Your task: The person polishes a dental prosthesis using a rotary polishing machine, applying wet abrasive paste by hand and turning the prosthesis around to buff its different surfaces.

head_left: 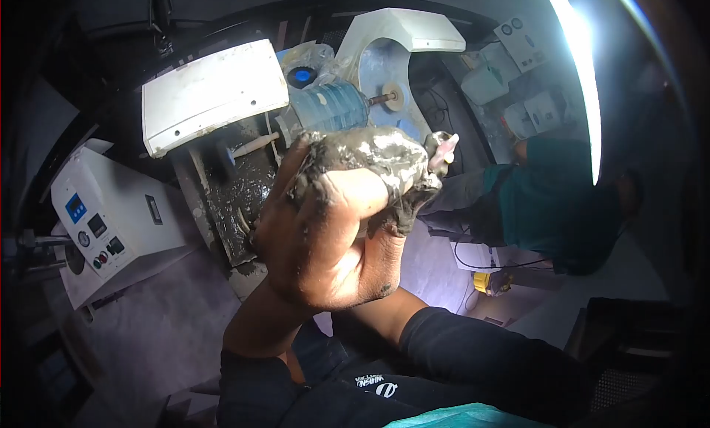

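Note:
Both hands are raised close to the camera, overlapping, with wet grey slurry over the fingers. My left hand [299, 224] is at the left, its fingers curled. My right hand [381, 261] presses against it from the right and is partly hidden. A small pink denture-like piece [444, 150], smeared grey and pale along one edge, sticks out at the right end of the closed fingers. Slurry hides the rest of it, so its full shape does not show. Behind the hands stands a slurry-coated tray [240, 195].
Beyond the hands are a polishing wheel [396, 97], a clear blue water bottle [329, 106] lying sideways, a white hood [214, 95] and a curved white guard [414, 28]. A white control box [111, 213] stands left. A person in teal [555, 206] is at right.

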Available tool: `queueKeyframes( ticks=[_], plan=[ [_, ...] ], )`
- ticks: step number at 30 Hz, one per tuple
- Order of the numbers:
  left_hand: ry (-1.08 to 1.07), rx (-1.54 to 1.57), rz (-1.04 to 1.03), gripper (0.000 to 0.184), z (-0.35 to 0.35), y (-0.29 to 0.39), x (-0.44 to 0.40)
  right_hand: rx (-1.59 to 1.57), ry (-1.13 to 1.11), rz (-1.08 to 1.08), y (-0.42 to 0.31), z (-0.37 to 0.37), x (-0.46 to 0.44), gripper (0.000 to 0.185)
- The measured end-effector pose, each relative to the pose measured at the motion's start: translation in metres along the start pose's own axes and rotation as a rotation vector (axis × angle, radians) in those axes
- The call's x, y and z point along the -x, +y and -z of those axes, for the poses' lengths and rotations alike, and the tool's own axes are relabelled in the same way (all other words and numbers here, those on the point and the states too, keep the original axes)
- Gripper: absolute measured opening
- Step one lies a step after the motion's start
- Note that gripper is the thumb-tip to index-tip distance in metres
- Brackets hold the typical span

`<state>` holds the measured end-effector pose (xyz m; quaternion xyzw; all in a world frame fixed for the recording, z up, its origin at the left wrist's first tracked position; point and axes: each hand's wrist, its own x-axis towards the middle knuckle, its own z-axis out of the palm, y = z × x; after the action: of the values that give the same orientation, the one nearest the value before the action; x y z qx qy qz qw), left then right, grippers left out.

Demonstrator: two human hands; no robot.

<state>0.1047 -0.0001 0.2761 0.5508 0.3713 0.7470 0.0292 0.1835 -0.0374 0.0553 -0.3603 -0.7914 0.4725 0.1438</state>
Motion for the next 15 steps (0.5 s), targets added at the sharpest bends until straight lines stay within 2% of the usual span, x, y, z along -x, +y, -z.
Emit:
queueKeyframes(
  ticks=[15],
  plan=[
    [-0.118,-0.195,-0.133,0.014,0.005,0.012,-0.020,-0.015,0.002,-0.009,0.001,-0.006,-0.006,0.038]
  ],
)
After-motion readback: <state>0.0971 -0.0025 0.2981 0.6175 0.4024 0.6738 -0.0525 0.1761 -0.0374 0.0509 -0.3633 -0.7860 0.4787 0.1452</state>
